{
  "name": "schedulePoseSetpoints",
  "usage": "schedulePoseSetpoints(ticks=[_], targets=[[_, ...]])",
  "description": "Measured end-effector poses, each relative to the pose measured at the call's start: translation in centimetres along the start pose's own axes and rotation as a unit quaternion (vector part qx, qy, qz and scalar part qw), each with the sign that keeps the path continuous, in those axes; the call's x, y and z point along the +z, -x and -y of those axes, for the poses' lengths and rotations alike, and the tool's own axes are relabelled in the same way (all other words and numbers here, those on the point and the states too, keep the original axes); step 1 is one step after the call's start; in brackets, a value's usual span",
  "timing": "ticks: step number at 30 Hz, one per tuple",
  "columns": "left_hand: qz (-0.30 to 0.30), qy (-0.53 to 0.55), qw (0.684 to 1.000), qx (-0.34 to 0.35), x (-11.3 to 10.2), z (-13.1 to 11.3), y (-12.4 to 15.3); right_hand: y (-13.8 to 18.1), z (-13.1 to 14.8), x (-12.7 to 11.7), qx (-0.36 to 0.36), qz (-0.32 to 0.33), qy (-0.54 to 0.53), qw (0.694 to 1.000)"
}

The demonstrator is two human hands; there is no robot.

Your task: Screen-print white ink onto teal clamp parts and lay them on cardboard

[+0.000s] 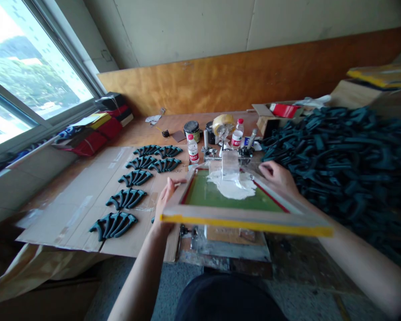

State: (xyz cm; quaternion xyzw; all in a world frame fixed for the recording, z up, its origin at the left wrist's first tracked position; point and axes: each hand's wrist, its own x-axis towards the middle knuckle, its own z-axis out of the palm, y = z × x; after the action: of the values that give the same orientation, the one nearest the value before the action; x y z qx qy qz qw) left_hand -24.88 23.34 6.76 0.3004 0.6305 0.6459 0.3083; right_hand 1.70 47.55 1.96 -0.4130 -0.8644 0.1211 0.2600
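A wooden screen-printing frame (243,221) with yellow tape on its near edge is tilted up, hinged at its far end. Its green mesh carries a pool of white ink (233,185) and a clear squeegee (230,164). My left hand (165,200) grips the frame's left rail, fingers curled round it. My right hand (277,177) rests at the frame's far right corner beside the pile of dark parts, its fingers curled; what it holds is hidden. Below the frame lies a metal base plate (230,247).
Fanned groups of dark teal curved parts (114,224) lie in rows on flattened cardboard (70,209) at left. A large heap of the same parts (347,160) fills the right. Bottles (193,149), an ink tin (191,129) and a tape roll (223,121) stand behind the frame. A window is far left.
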Motion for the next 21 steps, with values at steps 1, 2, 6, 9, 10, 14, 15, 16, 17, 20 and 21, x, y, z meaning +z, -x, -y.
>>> schedulePoseSetpoints(ticks=[1,2,6,9,10,14,15,16,17,20,21], targets=[[-0.003,0.030,0.999,0.026,0.6,-1.2,-1.0,1.3,-0.7,0.8,0.004,0.028,-0.003,1.000],[0.001,0.057,0.997,0.046,1.3,-2.3,-1.9,2.7,-0.9,1.8,-0.006,0.060,-0.003,0.998],[-0.002,0.113,0.991,0.074,3.5,-4.4,-3.9,8.1,0.8,6.1,-0.060,0.150,0.046,0.986],[-0.050,0.129,0.990,0.032,4.7,-1.7,-1.2,9.8,3.4,7.2,-0.016,0.188,0.088,0.978],[-0.033,0.126,0.991,-0.025,5.2,0.1,0.4,10.3,4.5,7.1,0.008,0.185,0.086,0.979],[0.154,0.112,0.923,-0.335,6.8,7.9,7.8,13.0,9.9,7.0,-0.011,0.094,0.020,0.995],[0.142,0.133,0.915,-0.352,6.9,9.4,9.1,13.7,11.0,7.0,-0.064,0.089,-0.008,0.994],[0.110,0.149,0.914,-0.361,6.6,10.5,9.9,14.2,11.6,6.9,-0.124,0.099,-0.035,0.987],[0.069,0.153,0.917,-0.362,5.9,11.4,10.2,14.4,11.5,6.7,-0.175,0.115,-0.055,0.976],[-0.053,0.087,0.930,-0.353,0.7,13.2,9.0,12.7,6.2,4.3,-0.184,0.107,-0.031,0.976],[-0.090,0.054,0.935,-0.338,-1.8,13.9,8.2,11.6,2.9,3.0,-0.140,0.075,0.013,0.987]])
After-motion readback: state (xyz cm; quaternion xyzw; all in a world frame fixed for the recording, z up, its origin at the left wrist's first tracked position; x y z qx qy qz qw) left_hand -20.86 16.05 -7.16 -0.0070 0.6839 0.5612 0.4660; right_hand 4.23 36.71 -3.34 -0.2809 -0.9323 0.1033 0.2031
